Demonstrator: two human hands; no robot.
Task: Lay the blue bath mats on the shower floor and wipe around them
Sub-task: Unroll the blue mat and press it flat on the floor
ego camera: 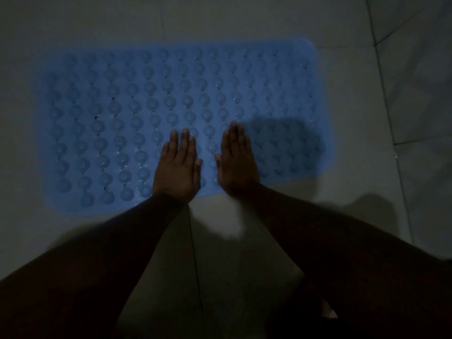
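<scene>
A blue bath mat (122, 118), studded with round bumps, lies flat on the pale tiled floor (244, 20). The left hand (177, 167) and right hand (236, 162) press palm-down side by side near its near edge, fingers straight, grasping nothing.

Blue bath mat (171, 99), rows of round suction cups, flat on tiled floor (244, 18)
</scene>
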